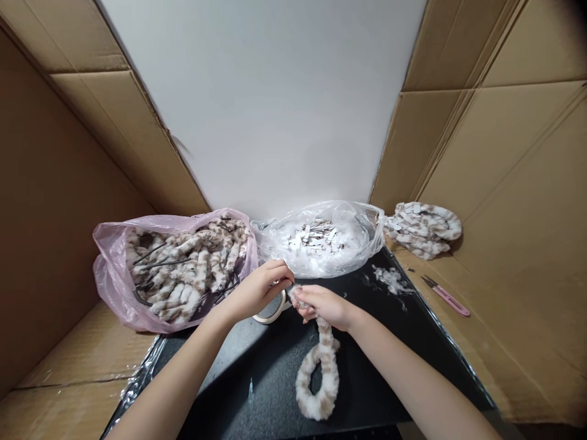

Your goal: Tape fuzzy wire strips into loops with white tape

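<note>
A fluffy white-and-brown strip (328, 382) hangs from my right hand and lies in a loop on the black table. My right hand (328, 307) is closed around its upper end, where a tuft of fluff pokes out between thumb and fingers. Just left of that end, my left hand (266, 286) is pinched; a small dark bit shows at its fingertips, too small to name. Partly hidden under my left hand is a roll of pale tape (270, 316), lying on the table.
A pink plastic bag (110, 263) of similar fluffy strips with dark cords stands left. Behind my hands, a clear bag (362, 226) holds small white tags. To the right are a fluffy bundle (424, 229), loose fluff (392, 280) and pink thread snips (447, 296). Cardboard walls flank the table.
</note>
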A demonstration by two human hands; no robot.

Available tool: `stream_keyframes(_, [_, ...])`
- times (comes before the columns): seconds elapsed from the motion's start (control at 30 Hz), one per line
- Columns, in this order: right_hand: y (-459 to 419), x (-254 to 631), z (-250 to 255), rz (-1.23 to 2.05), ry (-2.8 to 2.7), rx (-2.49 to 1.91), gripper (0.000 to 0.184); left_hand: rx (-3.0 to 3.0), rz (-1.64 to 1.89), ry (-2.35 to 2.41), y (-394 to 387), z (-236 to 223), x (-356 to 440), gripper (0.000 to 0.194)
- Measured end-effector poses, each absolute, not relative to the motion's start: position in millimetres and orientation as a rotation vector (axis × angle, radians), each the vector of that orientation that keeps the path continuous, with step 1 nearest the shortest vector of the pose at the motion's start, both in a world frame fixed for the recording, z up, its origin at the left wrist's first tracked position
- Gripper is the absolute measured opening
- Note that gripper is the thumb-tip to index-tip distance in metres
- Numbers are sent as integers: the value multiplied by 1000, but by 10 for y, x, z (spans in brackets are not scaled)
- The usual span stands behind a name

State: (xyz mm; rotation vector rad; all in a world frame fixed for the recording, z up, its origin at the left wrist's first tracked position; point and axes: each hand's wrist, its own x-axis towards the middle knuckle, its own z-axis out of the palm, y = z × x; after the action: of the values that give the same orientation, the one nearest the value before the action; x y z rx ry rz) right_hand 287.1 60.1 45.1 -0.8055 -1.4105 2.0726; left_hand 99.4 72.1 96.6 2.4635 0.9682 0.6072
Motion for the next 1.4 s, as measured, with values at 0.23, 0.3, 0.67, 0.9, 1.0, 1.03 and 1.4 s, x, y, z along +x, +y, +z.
stream_keyframes(0.23, [601, 2874, 460, 2070, -1419, -804, 44, 2485, 573, 957, 722, 954, 1013, 19])
stream_keyframes(0.3, [594, 2879, 471, 2067, -1418, -805, 44, 2474, 567, 954, 715, 951, 1028, 19])
stream_keyframes(0.67, [620, 2911, 467, 2037, -1358, -827, 43, 2238, 684, 1172, 717, 915, 999, 19])
stream_keyframes(0.9, [610, 2911, 475, 2051, -1338, -830, 39, 2241, 668, 1111, 733, 909, 1026, 20])
stream_keyframes(1.0, [606, 2913, 483, 2055, -1331, -821, 39, 2222, 654, 1115, 730, 905, 1040, 20])
stream_keyframes(1.03, [603, 2913, 488, 2056, -1329, -817, 39, 2213, 651, 1114, 727, 904, 1045, 20])
stream_keyframes(1.4, [596, 2931, 493, 2033, -1207, -771, 41, 2023, 826, 994, 711, 766, 1079, 20])
